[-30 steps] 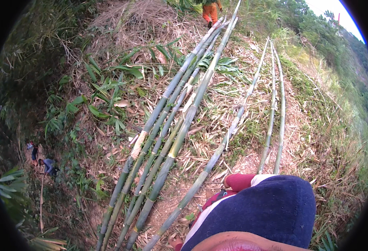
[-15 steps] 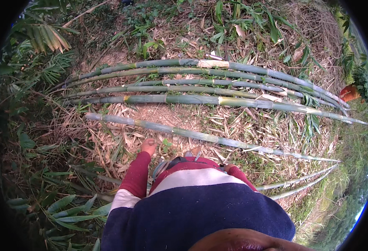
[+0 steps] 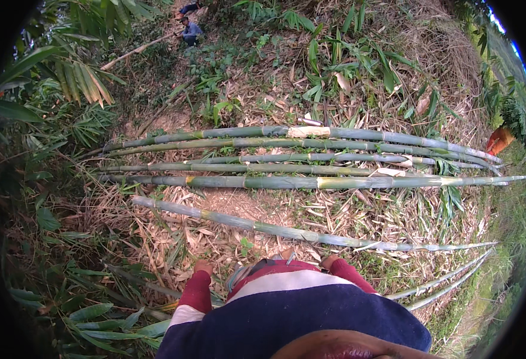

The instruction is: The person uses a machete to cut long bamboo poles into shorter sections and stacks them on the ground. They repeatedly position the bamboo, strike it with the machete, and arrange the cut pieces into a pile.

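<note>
Your left hand (image 3: 203, 267) and right hand (image 3: 329, 261) hang near the separate bamboo pole (image 3: 284, 230); I can't tell their grip. Grouped bamboo poles (image 3: 287, 158) lie side by side, presumably for stability.

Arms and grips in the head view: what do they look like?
Left sleeve: dark red at the forearm, then a white band, navy above that. Right sleeve: dark red where it shows. Left grip and right grip: small in view, ungloved.
</note>
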The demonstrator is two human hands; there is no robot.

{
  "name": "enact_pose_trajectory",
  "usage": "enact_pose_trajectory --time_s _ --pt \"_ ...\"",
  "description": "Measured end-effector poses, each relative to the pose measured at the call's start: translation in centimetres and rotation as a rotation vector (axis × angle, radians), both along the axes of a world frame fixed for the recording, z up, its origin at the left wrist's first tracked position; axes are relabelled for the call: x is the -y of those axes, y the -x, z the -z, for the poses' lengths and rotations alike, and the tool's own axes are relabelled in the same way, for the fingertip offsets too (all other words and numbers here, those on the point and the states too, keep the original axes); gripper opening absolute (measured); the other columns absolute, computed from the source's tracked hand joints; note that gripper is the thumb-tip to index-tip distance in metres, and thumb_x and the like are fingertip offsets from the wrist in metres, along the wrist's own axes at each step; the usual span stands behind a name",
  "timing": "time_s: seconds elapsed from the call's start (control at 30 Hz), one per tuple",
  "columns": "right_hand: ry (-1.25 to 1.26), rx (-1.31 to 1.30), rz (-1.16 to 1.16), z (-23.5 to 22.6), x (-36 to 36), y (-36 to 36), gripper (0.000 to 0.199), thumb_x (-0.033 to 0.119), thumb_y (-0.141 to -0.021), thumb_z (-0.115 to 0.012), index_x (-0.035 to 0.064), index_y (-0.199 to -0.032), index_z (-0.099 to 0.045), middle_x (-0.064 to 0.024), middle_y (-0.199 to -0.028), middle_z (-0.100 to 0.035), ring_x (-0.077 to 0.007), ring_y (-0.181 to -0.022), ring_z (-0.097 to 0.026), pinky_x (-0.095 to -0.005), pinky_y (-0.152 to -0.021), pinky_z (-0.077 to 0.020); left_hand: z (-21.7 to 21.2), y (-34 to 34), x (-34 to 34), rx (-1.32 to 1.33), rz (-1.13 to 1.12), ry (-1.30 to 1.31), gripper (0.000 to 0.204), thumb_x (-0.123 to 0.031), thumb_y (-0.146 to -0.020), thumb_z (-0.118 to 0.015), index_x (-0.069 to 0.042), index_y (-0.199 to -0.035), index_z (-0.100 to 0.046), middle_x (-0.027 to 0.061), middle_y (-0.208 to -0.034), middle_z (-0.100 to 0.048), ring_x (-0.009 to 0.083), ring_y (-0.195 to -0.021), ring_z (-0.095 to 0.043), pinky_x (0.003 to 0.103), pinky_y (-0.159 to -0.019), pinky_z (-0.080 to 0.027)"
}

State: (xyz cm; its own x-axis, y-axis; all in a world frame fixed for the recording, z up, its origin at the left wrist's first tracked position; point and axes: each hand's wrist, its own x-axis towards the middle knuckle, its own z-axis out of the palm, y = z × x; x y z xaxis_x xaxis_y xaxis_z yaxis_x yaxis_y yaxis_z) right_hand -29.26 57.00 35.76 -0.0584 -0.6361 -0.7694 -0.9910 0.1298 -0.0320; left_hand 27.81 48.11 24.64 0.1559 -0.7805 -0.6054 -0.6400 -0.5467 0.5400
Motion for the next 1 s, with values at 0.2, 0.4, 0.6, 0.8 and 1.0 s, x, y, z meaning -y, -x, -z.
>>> enact_pose_trajectory --time_s 0.2,0.4,0.6,0.8,1.0 --pt "-0.086 -0.008 -0.033 1.7 -1.6 1.7 0.041 0.041 -0.092 -0.054 0.0088 -0.112 -0.07 -0.0173 -0.104 -0.071 -0.0355 -0.093 -0.07 -0.0464 -0.079 -0.056 -5.3 5.7 4.1 -0.014 -0.032 0.117 0.047 -0.02 -0.075 -0.078 -0.004 -0.116 -0.061 0.0189 -0.113 -0.066 0.0329 -0.106 -0.063 0.04 -0.091 -0.049" --pt "-0.09 -0.042 0.253 0.9 -4.6 1.4 0.043 0.04 -0.086 -0.063 0.0091 -0.115 -0.07 -0.0164 -0.099 -0.072 -0.033 -0.093 -0.07 -0.0455 -0.078 -0.0545 -1.4 10.4 6.8 -0.387 -0.086 0.052 0.043 -0.006 -0.074 -0.073 -0.001 -0.114 -0.056 0.0188 -0.102 -0.064 0.0283 -0.087 -0.066 0.038 -0.078 -0.054" --pt "0.097 0.129 0.459 -7.8 -7.3 -0.9 0.044 0.039 -0.084 -0.064 0.0087 -0.115 -0.07 -0.0165 -0.102 -0.071 -0.0341 -0.096 -0.069 -0.0459 -0.08 -0.0541 4.2 9.0 7.0 -0.343 -0.038 0.094 0.043 0.004 -0.077 -0.067 -0.002 -0.117 -0.053 0.0162 -0.08 -0.065 0.0233 -0.059 -0.062 0.036 -0.053 -0.052" --pt "0.196 0.203 0.575 -12.6 -11.3 -2.6 0.044 0.038 -0.081 -0.064 0.0082 -0.114 -0.069 -0.0166 -0.104 -0.071 -0.0351 -0.098 -0.068 -0.0463 -0.081 -0.0537 6.7 9.3 7.5 -0.208 0.132 0.16 0.035 0.002 -0.074 -0.068 -0.001 -0.108 -0.06 0.0148 -0.082 -0.066 0.0267 -0.069 -0.064 0.039 -0.065 -0.054" --pt "0.226 0.249 0.581 -13.8 -11.4 -3.4 0.045 0.037 -0.079 -0.065 0.0078 -0.113 -0.069 -0.0167 -0.106 -0.07 -0.0362 -0.101 -0.067 -0.0467 -0.083 -0.0533 7.7 7.9 8.9 -0.273 0.229 0.095 0.024 -0.001 -0.072 -0.068 0.001 -0.096 -0.069 0.0147 -0.087 -0.068 0.0291 -0.079 -0.067 0.041 -0.076 -0.056"
